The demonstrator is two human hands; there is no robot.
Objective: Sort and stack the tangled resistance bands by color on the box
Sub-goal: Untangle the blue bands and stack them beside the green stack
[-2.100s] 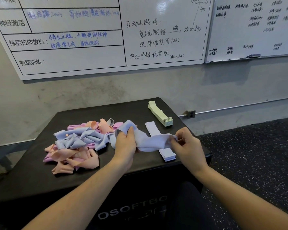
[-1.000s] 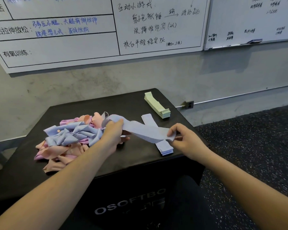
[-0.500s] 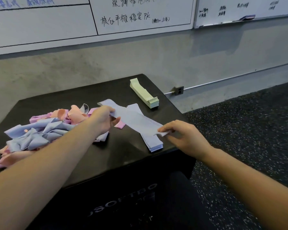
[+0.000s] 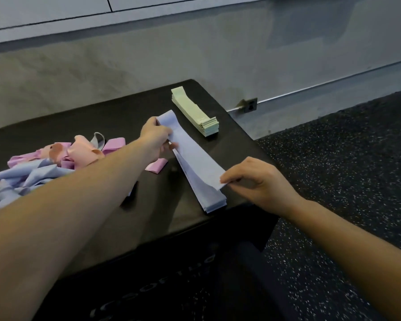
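A flat light-blue band is stretched between both hands, just above the blue stack near the right front of the black box. My left hand grips the band's far end. Its near end is pinched by my right hand. A tidy pale-green stack lies at the box's far right. On the left sits a tangled pile of blue, pink and peach bands, partly hidden by my left forearm.
The box stands against a grey concrete wall with a whiteboard's lower edge above. Dark speckled rubber floor lies to the right. A small wall socket sits near the box's far right corner.
The blue band came free of the tangle, was pulled flat and carried right over the blue stack. My left hand moved from the pile toward the stack's far end. The view tilted down.
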